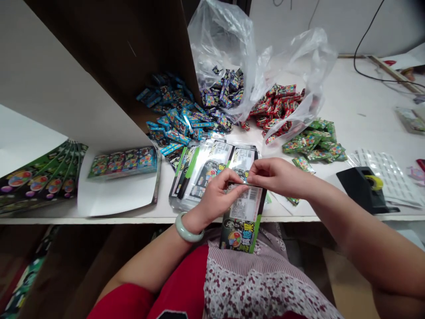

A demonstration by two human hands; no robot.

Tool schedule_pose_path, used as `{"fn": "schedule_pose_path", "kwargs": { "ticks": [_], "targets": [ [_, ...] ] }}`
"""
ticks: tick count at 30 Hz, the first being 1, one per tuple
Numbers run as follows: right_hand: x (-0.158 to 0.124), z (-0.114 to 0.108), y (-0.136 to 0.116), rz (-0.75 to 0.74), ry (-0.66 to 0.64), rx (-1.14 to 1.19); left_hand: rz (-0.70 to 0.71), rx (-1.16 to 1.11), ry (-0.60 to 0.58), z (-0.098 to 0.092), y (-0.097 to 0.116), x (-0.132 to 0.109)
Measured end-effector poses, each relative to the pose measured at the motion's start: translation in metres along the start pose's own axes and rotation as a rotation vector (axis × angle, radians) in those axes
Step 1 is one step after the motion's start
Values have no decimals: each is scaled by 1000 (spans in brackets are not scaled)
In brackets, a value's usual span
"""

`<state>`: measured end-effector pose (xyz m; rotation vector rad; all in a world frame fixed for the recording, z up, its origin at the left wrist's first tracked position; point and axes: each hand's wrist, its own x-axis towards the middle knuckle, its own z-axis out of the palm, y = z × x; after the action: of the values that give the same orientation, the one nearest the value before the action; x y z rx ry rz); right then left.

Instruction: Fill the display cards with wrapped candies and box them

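The left hand (215, 197) and right hand (280, 177) each had a pinching grip on the pouch (244, 217). Overhanging the surface (348, 110), it might have slipped down.

Flat glossy packet (244, 217): black with green edges, a white barcode panel on the upper half, colourful round logo and lettering at the lower end. Hangs lengthwise over the table's front edge, above the lap. Top end pinched between left hand (215, 197) and right hand (277, 177).
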<state>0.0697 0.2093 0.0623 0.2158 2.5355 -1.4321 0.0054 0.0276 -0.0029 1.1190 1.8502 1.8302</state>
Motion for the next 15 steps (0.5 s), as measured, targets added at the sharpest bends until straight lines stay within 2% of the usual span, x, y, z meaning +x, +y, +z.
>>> {"fn": "schedule_pose_path", "kwargs": {
  "ticks": [2, 4, 9, 11, 12, 13, 15],
  "targets": [
    [5, -1, 4, 11, -1, 35, 46, 9, -3, -1, 0, 0],
    [11, -1, 8, 41, -58, 158, 91, 31, -30, -3, 1, 1],
    [28, 10, 22, 219, -374, 622, 67, 178, -106, -7, 7, 9],
    [30, 10, 34, 195, -421, 725, 27, 235, -116, -10, 8, 13],
    [28, 6, 43, 162, -396, 711, 3, 249, -112, -12, 8, 15],
    [23, 0, 54, 143, -302, 621, -28, 254, -88, -16, 8, 17],
    [8, -21, 83, 186, 56, 298, -133, 229, 42, -26, 8, 21]
  ]
}}
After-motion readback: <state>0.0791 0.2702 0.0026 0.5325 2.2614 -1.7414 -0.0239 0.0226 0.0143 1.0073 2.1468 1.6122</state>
